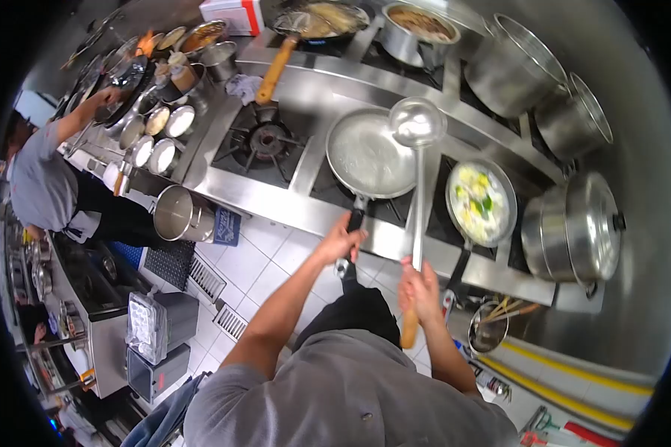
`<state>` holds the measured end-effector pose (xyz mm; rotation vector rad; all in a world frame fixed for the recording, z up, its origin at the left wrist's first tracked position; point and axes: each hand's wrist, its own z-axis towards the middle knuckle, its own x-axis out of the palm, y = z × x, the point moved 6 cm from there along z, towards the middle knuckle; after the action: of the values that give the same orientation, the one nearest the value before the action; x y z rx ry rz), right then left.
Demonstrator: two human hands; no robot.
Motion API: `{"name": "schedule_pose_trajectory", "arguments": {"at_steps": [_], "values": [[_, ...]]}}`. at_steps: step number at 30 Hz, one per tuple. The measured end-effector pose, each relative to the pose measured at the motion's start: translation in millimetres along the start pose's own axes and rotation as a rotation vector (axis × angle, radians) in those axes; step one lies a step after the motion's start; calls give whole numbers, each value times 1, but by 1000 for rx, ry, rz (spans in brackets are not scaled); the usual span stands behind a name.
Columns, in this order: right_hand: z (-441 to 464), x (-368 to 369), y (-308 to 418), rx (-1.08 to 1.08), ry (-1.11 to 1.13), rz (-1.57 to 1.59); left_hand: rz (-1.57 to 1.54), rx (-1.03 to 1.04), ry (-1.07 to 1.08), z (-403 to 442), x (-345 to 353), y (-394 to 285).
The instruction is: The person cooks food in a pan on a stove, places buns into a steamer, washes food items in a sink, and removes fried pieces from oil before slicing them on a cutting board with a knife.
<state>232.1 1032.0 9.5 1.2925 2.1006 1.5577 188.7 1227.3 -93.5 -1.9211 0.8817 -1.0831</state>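
My left hand is closed round the black handle of a frying pan, which sits over a stove burner with a thin, shiny layer of clear-looking liquid in it. In my right hand I grip a long-handled ladle; its handle ends in wood below my fist. The ladle's metal bowl is above the pan's right rim, and whether they touch I cannot tell. To the right, a second frying pan holds white sauce with yellow and green pieces.
A lidded pot and tall pots line the right side. At the back are a pot of brown food and a wok with a wooden handle. A co-worker cooks at the left, near a large steel pot.
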Motion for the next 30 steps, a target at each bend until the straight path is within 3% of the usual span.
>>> {"name": "schedule_pose_trajectory", "arguments": {"at_steps": [3, 5, 10, 15, 19, 24, 25, 26, 30], "values": [[25, 21, 73, -42, 109, -43, 24, -11, 41, 8, -2, 4], [56, 51, 122, -98, 191, -46, 25, -78, -59, 2, -2, -1], [170, 192, 204, -180, 459, -232, -131, -165, 69, 3, -5, -5], [345, 386, 204, -294, 420, -573, 146, -140, 30, -13, -75, -1], [454, 513, 171, -254, 365, -715, 24, -8, -52, -78, -189, 0], [557, 622, 141, -258, 238, -935, -193, -156, -623, -209, -385, 41], [566, 640, 137, -257, 236, -940, 43, -135, -825, -240, -431, 66], [580, 650, 130, -214, 216, -962, 83, -137, -944, -270, -461, 77], [623, 680, 111, -114, 266, -920, -381, -188, -1250, -360, -536, 134]]}}
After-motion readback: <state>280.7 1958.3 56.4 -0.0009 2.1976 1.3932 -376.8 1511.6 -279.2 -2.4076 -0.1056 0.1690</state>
